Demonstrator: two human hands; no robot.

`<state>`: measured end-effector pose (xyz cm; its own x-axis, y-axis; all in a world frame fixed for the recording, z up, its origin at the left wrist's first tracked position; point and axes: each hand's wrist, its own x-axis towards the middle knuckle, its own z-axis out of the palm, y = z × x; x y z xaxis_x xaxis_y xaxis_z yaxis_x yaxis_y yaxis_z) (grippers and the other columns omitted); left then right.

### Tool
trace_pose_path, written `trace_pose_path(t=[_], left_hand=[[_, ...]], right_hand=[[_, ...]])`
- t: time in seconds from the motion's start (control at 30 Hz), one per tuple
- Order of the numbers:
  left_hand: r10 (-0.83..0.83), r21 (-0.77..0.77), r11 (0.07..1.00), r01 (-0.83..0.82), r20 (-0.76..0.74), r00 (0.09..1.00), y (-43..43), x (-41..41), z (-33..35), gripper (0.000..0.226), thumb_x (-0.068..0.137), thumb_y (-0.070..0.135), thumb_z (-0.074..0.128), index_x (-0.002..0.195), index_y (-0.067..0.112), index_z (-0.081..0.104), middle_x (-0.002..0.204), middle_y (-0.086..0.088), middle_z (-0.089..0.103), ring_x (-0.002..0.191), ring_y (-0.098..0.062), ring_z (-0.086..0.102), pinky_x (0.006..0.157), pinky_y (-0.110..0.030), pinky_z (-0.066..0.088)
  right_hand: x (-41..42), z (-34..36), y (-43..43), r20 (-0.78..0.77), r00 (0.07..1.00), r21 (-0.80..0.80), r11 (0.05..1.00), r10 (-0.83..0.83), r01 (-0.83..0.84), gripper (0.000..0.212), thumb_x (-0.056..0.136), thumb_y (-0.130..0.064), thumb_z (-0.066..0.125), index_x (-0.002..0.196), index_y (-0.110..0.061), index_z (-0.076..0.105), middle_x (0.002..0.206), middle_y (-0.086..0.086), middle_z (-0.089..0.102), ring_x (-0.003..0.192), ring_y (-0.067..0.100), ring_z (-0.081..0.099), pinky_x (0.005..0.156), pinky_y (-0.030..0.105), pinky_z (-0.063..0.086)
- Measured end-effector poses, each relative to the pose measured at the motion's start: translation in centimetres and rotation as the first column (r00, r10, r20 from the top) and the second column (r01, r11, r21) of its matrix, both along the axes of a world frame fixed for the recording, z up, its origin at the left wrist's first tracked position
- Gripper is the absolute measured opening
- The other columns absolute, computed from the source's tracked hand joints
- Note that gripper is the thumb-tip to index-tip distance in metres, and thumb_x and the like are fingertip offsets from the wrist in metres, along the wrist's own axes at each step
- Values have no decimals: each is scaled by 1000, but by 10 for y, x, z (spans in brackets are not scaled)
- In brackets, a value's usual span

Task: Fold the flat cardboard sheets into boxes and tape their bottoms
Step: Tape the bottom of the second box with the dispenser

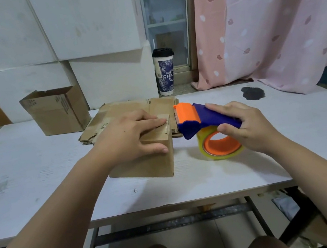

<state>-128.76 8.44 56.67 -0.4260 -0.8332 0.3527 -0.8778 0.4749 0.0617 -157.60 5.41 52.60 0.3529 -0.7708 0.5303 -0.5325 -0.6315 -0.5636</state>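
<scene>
Left hand [130, 137]: lies flat on top of the small folded brown cardboard box [143, 166]; fingers straight, pressing a strip of clear tape at the box's right top edge; thumb runs along the near side face.
Right hand [250, 125]: fingers and thumb curled round the blue and orange plastic tape dispenser [200, 118], gripping it.
Dispenser: orange toothed end points at the left hand, just beside the box's top right edge; whether it touches, cannot tell. Clear tape roll with orange core [219, 147] hangs below the right hand, at the white table top [38, 176].
Flat brown cardboard sheets [117, 109]: stacked just beyond the left hand, partly hidden by it.
Open brown cardboard box [58, 112]: upright, beyond and to the left of the left hand.
Dark stain [253, 92]: on the table beyond the right hand.
Patterned paper cup with black lid [164, 72]: past the table's far edge, between the hands.
</scene>
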Motion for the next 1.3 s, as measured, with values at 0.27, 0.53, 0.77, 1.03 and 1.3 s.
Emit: trace_pose_path(t=[0.27, 0.53, 0.77, 1.03, 1.3], left_hand=[[-18, 98, 995, 21, -23, 1000, -9, 2, 3, 84, 55, 87, 37, 129, 49, 48, 125, 17, 52, 111, -7, 45, 74, -21, 31], [9, 97, 995, -5, -45, 999, -10, 0, 5, 86, 52, 91, 37, 126, 50, 51, 101, 24, 42, 92, 0, 37, 73, -24, 36], [17, 95, 995, -12, -53, 998, -8, 0, 5, 83, 52, 89, 40, 125, 52, 51, 101, 26, 41, 91, 2, 36, 72, -19, 31], [72, 94, 993, -65, -67, 995, -6, 1, 2, 86, 52, 90, 36, 126, 49, 52, 108, 19, 49, 94, -1, 40, 73, -26, 39], [135, 45, 989, -138, 56, 989, 5, -9, 2, 76, 68, 82, 35, 132, 45, 46, 119, 14, 46, 99, -7, 44, 67, -22, 35]], right_hand=[[-2, 6, 0, 293, 956, 104, 994, 10, -42, 34, 82, -38, 56, 116, -44, 55, 112, -8, 63, 97, -9, 58, 83, 6, 40], [-6, 5, 3, -41, 996, 0, 997, -77, 77, 42, 78, -49, 56, 117, -57, 46, 100, 0, 58, 92, -1, 49, 78, 4, 32], [-15, 12, 3, 185, 982, 91, 995, -43, 27, 35, 81, -44, 54, 115, -53, 52, 104, -3, 62, 88, 1, 54, 78, 9, 39], [-8, 18, 5, -268, 962, -19, 998, -56, 53, 51, 77, -65, 53, 125, -56, 40, 100, -4, 48, 91, -7, 42, 78, 0, 27], [9, 63, 1, -519, 854, -58, 998, -23, -8, 69, 66, -77, 37, 127, -50, 53, 83, -10, 49, 90, 8, 42, 71, -2, 24]])
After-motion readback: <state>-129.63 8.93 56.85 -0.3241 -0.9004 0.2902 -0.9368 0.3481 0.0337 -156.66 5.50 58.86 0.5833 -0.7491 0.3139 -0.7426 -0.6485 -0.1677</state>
